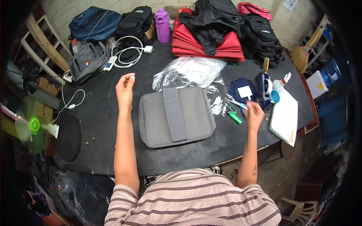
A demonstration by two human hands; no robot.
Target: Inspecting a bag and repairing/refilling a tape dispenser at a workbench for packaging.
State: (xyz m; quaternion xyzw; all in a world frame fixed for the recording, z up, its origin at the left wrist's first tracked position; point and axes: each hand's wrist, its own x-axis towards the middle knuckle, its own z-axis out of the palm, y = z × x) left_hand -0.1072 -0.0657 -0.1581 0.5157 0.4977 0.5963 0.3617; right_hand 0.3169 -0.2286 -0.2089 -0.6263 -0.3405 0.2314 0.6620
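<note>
A grey padded fabric case (196,116) with a wide grey strap (174,115) across it lies flat on the black table in front of me. My left hand (125,88) is raised past its left side, fingers curled in with the thumb against them, and nothing shows in it. Off the case's right side, my right hand (255,114) is closed, fingertips pinched together. What it holds, if anything, I cannot make out. Close to those fingertips lie a green lighter (235,117), green-handled scissors (231,107) and a thin white-and-blue item (236,101).
Clear plastic wrap (190,71) lies behind the case. Farther back are a purple bottle (162,25), stacked red fabric (207,45) and several bags. A coiled white cable (128,51) is at left; a spray bottle (279,83) and white packet (285,116) at right. A green fan (34,124) stands left.
</note>
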